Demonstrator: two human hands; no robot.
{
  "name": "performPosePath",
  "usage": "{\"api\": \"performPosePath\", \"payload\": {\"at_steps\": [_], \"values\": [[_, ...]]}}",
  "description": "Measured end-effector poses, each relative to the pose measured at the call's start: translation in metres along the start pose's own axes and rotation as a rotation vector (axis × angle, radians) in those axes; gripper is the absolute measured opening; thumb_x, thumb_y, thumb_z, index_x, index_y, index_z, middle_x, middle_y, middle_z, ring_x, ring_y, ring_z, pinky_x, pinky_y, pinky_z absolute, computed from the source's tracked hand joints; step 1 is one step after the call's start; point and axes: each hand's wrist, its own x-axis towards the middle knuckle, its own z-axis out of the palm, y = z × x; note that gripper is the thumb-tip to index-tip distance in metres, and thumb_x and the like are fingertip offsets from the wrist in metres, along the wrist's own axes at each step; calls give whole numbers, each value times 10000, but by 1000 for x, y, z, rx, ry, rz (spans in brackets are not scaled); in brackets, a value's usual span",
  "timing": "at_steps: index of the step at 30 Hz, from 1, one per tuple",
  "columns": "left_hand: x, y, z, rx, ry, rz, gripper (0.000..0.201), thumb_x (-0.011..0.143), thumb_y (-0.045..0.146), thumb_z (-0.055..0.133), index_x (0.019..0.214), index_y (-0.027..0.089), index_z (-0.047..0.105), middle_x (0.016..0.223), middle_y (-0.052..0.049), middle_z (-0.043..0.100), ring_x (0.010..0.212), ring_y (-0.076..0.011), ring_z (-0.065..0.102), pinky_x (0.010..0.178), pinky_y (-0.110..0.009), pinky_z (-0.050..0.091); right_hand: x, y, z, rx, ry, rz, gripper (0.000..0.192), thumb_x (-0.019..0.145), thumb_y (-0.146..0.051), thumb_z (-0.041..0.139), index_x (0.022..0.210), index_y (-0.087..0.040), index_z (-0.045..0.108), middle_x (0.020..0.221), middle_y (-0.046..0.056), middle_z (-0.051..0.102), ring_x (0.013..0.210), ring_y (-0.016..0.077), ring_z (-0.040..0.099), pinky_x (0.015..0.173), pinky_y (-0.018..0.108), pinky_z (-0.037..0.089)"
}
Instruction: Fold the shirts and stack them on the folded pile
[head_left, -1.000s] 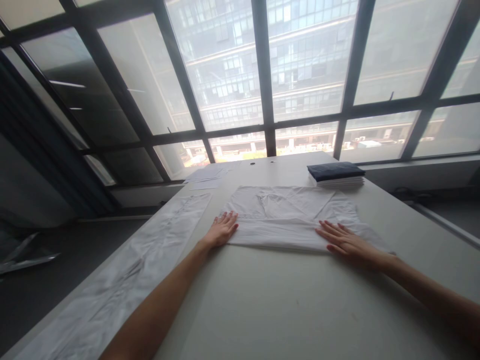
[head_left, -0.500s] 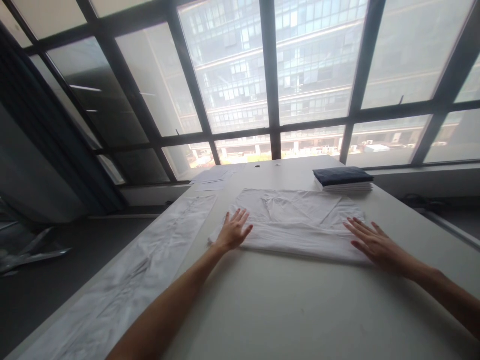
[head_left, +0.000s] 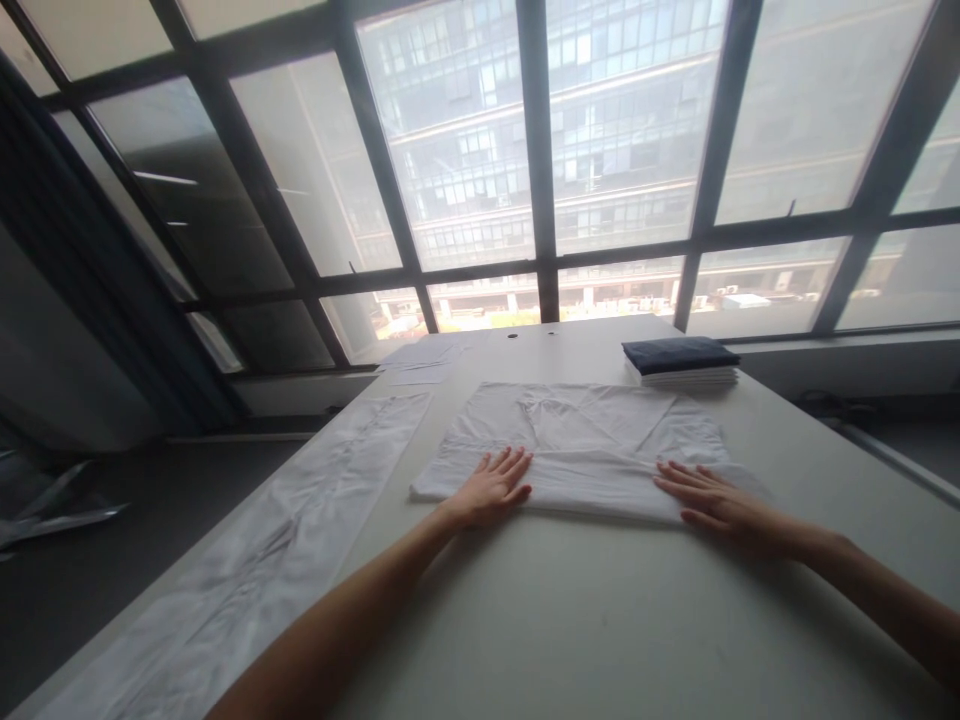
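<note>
In the head view, I have a white cloth [head_left: 577, 425] lying on the table [head_left: 600, 620] at twelve o'clock, its near edge folded over in a strip. My left hand [head_left: 491, 488] lies on that strip, toward its left end, opened out flat with fingers a little spread, gripping nothing. My right hand [head_left: 716, 502] is at one o'clock, also flat and open, fingers reaching onto the strip's right part, gripping nothing. A long, wrinkled white sheet [head_left: 277, 540] runs down the table at ten o'clock. Papers [head_left: 421, 357] lie beyond it at eleven. At one o'clock, past the cloth, a dark folded cloth [head_left: 679, 354] sits on a white stack [head_left: 690, 378]. Windows [head_left: 465, 140] stand at twelve.
</note>
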Motion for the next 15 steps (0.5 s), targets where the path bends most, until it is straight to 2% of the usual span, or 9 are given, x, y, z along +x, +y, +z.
{"api": "performPosePath", "payload": {"at_steps": [6, 9, 11, 13, 15], "values": [[-31, 26, 10, 31, -25, -79, 820, 1004, 725, 114, 1652, 223, 84, 1698, -75, 40, 1571, -313, 13, 1229, -609, 32, -10, -11, -19, 83, -51, -24, 606, 978, -603, 491, 1547, -426, 382, 1648, -37, 252, 1531, 329, 165, 1244, 572, 156], [-35, 34, 9, 22, -46, -106, 811, 1008, 719, 145, 1650, 224, 136, 1693, -90, 93, 1567, -338, 45, 1211, -659, 46, -9, -18, -19, 66, 8, -17, 608, 985, -585, 486, 1558, -414, 376, 1647, -35, 261, 1529, 322, 189, 1246, 564, 189], [-30, 37, 7, 26, 24, -92, 773, 1025, 687, 166, 1644, 226, 184, 1686, -100, 159, 1565, -338, 83, 1210, -665, 61, -5, -23, -15, 39, 106, 3, 600, 1008, -556, 450, 1578, -403, 340, 1653, -27, 248, 1535, 314, 180, 1245, 567, 208], [-22, 38, 5, 31, 131, -15, 730, 1043, 648, 196, 1641, 229, 206, 1681, -100, 196, 1566, -312, 107, 1232, -617, 91, 2, -28, -9, 9, 188, 10, 600, 1030, -525, 408, 1601, -384, 288, 1663, -14, 222, 1542, 307, 158, 1246, 574, 209], [-14, 38, 7, 28, 163, 90, 704, 1048, 635, 234, 1638, 251, 219, 1682, -82, 204, 1566, -293, 117, 1246, -566, 123, 10, -33, -3, -25, 190, -19, 615, 1039, -513, 393, 1616, -356, 248, 1675, 7, 186, 1549, 303, 134, 1252, 576, 181]]}}
